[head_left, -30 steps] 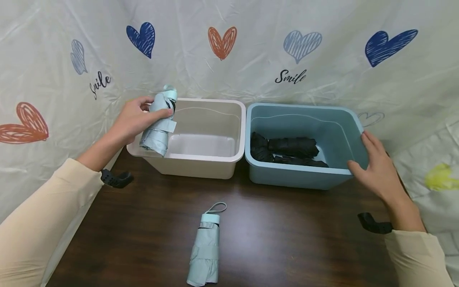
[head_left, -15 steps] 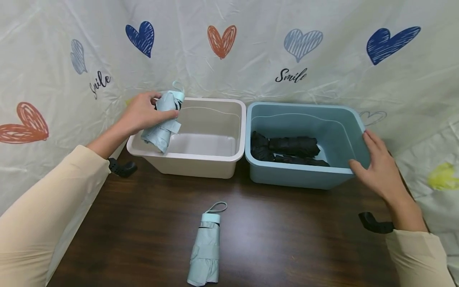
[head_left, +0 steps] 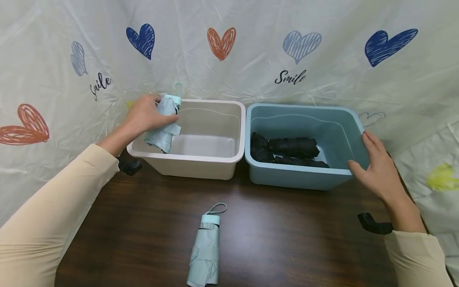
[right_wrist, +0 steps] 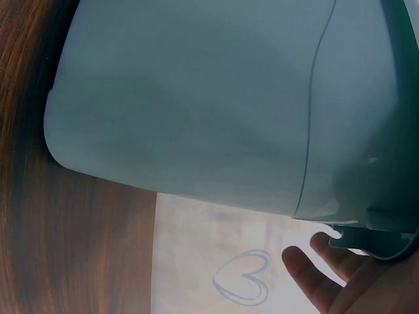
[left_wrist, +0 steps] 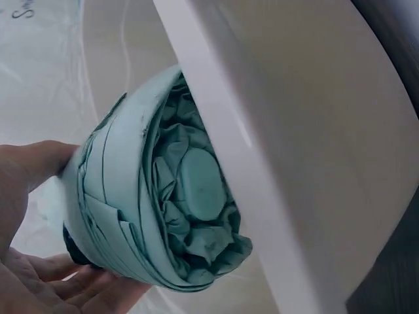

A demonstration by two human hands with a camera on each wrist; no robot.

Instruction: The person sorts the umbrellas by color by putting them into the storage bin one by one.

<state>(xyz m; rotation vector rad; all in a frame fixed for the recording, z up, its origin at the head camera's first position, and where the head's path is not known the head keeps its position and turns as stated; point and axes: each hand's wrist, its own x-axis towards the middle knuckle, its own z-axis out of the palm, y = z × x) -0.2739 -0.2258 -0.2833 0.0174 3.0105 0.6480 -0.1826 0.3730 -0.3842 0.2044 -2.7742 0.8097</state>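
My left hand point(head_left: 148, 113) holds a folded light-blue umbrella point(head_left: 163, 127) at the left end of the beige bin point(head_left: 201, 158), its wrist loop up and its lower end tilted down inside the rim. In the left wrist view, the umbrella's bunched fabric end point(left_wrist: 203, 183) shows close beside the bin's rim, thumb and fingers around its sides. At the right end of the blue bin point(head_left: 294, 175), my right hand point(head_left: 380, 169) rests on the rim with its thumb near the front corner. Its fingers point(right_wrist: 311, 275) extend loosely beneath the rim's edge in the right wrist view.
Another folded light-blue umbrella point(head_left: 206, 251) lies on the dark wooden table point(head_left: 287, 235) in front of the bins. Several black folded umbrellas point(head_left: 294, 147) lie inside the blue bin. A white sheet with printed hearts point(head_left: 251, 52) hangs directly behind both bins.
My left hand has shifted slightly right and inward with the umbrella, which now sits a little lower at the beige bin. The right hand stays on the blue bin's rim.
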